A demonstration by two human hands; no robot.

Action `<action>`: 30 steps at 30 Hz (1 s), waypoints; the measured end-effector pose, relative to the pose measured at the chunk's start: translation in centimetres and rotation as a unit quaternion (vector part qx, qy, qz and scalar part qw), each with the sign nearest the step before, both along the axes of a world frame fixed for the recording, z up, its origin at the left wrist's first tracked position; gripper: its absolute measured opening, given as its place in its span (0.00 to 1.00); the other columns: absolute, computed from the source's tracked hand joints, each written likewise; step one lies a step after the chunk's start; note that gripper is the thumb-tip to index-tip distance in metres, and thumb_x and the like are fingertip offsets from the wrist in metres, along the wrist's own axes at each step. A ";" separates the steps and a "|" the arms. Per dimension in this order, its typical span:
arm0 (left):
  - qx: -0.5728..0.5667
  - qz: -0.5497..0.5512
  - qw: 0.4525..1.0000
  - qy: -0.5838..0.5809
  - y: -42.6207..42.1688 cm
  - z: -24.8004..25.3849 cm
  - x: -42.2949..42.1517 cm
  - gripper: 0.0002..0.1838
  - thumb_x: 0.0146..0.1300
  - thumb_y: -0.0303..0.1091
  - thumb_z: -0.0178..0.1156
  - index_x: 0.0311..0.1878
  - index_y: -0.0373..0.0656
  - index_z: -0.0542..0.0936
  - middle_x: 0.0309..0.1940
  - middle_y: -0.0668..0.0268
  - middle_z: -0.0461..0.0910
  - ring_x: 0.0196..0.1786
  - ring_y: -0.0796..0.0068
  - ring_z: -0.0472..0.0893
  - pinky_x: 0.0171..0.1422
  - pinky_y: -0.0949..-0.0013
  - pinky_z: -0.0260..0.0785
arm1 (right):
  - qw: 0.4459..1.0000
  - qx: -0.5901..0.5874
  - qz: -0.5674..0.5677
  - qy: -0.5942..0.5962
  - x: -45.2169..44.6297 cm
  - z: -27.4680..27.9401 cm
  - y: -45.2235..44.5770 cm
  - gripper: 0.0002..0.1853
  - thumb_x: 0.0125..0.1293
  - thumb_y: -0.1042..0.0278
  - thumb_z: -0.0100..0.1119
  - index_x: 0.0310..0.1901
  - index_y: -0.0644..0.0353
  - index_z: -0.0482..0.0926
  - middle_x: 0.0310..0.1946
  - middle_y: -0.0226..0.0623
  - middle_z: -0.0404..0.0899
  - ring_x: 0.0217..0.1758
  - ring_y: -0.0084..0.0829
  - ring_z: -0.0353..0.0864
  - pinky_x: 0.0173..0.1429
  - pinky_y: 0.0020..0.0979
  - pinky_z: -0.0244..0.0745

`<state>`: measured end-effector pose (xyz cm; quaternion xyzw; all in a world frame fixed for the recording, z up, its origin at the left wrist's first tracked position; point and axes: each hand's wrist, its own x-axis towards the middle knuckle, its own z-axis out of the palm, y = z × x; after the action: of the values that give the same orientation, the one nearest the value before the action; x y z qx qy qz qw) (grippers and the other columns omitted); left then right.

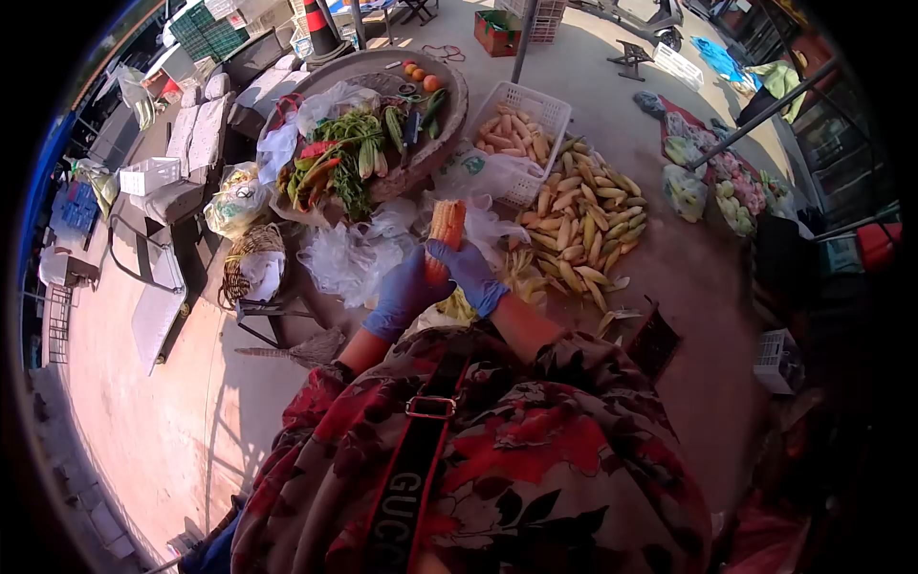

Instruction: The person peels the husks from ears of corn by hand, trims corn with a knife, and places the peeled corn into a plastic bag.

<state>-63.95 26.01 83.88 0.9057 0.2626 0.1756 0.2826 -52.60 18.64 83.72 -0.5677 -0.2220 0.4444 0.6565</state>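
Both my hands wear blue gloves and hold one ear of corn (446, 226) upright in front of me, its kernels bare at the top. My left hand (408, 287) is closed around its lower part. On the other side, my right hand (459, 269) grips the same ear, with the thumb across it. Beyond it stands a white plastic basket (559, 117) with peeled corn (516, 134) inside. A large heap of corn (585, 225), many ears in pale husks, lies on the ground to the right. Clear plastic bags (359, 251) are piled just left of my hands.
A big round stone-like table (449, 77) carries vegetables (354, 148), tomatoes (431, 83) and bags. At left are a wicker basket (251, 258), a broom (311, 350) and a metal cart (153, 297). Bagged produce (732, 187) lies at right near a slanted pole (765, 115).
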 end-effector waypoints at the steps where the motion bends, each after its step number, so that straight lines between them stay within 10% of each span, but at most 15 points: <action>1: 0.005 -0.041 0.999 0.000 0.0 0.0 -0.3 0.21 0.50 0.49 0.63 0.42 0.44 0.75 0.21 0.55 0.78 0.25 0.53 0.79 0.30 0.57 0.71 | 0.998 0.021 -0.045 0.047 0.9 -0.9 -0.5 0.19 0.61 0.58 0.59 0.45 0.64 0.73 0.34 0.30 0.75 0.37 0.23 0.76 0.42 0.25 0.72; 7: -0.202 -0.025 0.979 -0.002 2.2 -0.1 -2.6 0.10 0.64 0.33 0.53 0.41 0.39 0.80 0.25 0.64 0.81 0.22 0.79 0.77 0.28 0.74 0.70 | 0.900 0.004 -0.205 0.384 12.6 -11.6 -6.1 0.23 0.56 0.49 0.60 0.46 0.54 0.68 0.29 0.38 0.75 0.26 0.34 0.78 0.25 0.34 0.76; 17: -0.421 0.177 0.878 -0.147 3.1 -1.5 -6.6 0.10 0.65 0.30 0.51 0.45 0.38 0.79 0.30 0.70 0.80 0.22 0.86 0.72 0.28 0.82 0.65 | 0.817 -0.321 -0.150 0.454 12.7 -29.0 -25.2 0.09 0.60 0.57 0.47 0.28 0.51 0.71 0.22 0.32 0.72 0.21 0.31 0.72 0.16 0.32 0.67; 25: -0.407 0.160 0.881 -0.179 -0.7 -2.5 -4.4 0.10 0.65 0.29 0.49 0.43 0.37 0.78 0.39 0.65 0.81 0.20 0.88 0.72 0.24 0.85 0.61 | 0.936 0.033 -0.211 0.280 27.6 -13.3 -6.0 0.15 0.61 0.56 0.56 0.46 0.56 0.73 0.31 0.32 0.78 0.28 0.32 0.79 0.26 0.28 0.73; 30: -0.361 0.159 0.876 -0.277 -2.5 -2.8 -2.7 0.11 0.67 0.30 0.48 0.45 0.35 0.77 0.38 0.66 0.80 0.24 0.89 0.70 0.31 0.83 0.66 | 0.994 -0.014 0.073 -0.080 18.6 -2.0 -3.7 0.20 0.64 0.55 0.54 0.50 0.61 0.72 0.29 0.30 0.78 0.22 0.18 0.74 0.24 0.21 0.69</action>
<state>-66.64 23.49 81.09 0.6011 0.3592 0.3545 0.6197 -34.00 14.93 81.68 -0.5931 -0.3081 0.4475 0.5942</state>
